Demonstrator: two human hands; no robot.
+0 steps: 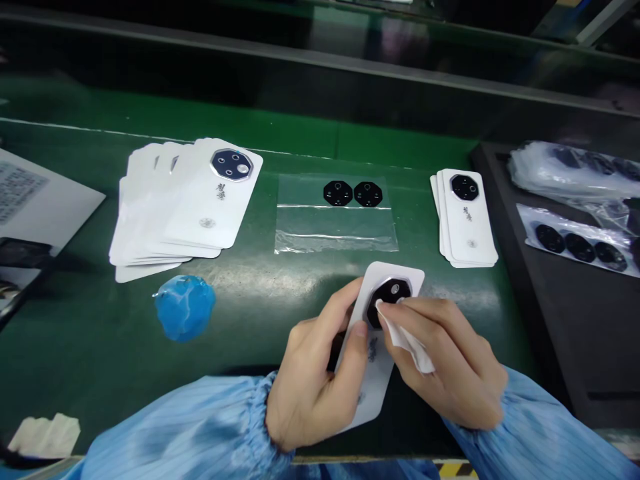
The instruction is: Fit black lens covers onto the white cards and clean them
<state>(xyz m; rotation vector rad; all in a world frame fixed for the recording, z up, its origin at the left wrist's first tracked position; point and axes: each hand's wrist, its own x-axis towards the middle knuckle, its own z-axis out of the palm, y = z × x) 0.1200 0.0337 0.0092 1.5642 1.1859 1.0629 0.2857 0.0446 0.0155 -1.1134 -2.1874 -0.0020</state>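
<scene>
Blue striped fabric sleeves are nearest. The left hand grips one tilted, white rectangular back panel above the green table; the right hand pinches a thin white wipe against its black octagonal camera plate.

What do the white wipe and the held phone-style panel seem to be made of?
White wipe: soft, matte paper or thin cloth, judging by its loose folds. Phone-style panel: probably smooth, low-gloss plastic, perhaps coated glass; its flat, even face shows no strong reflections.
</scene>
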